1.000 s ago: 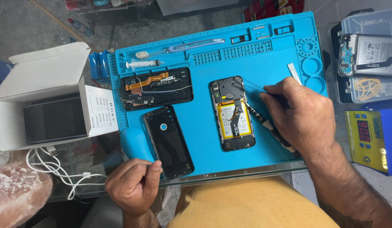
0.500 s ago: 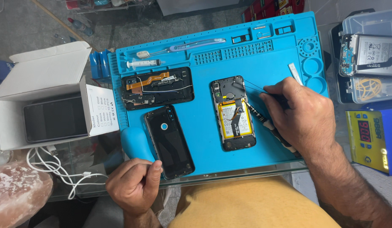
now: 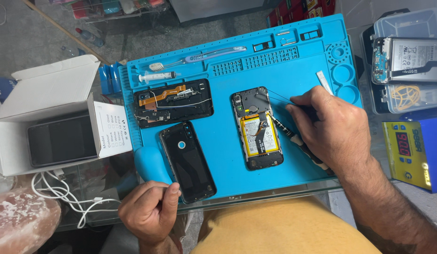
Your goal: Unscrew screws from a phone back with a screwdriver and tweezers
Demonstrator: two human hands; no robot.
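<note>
An opened phone [image 3: 256, 128] with a yellow battery and bare boards lies on the blue work mat [image 3: 298, 70]. My right hand [image 3: 329, 127] grips a black screwdriver [image 3: 293, 136] whose tip touches the phone's upper middle, and also holds thin tweezers [image 3: 279, 97] that point at the phone's top. My left hand [image 3: 150, 211] rests as a closed fist at the table's near edge, just below a black back cover [image 3: 188, 161]. What it holds, if anything, is hidden.
A phone frame with an orange flex cable [image 3: 173, 102], a syringe [image 3: 157, 75] and a toothbrush [image 3: 199, 59] lie on the mat. A white box with a dark phone [image 3: 49, 127] stands left, above a white cable [image 3: 63, 195]. Clear boxes with parts [image 3: 406, 61] and a yellow-faced meter [image 3: 411, 153] sit right.
</note>
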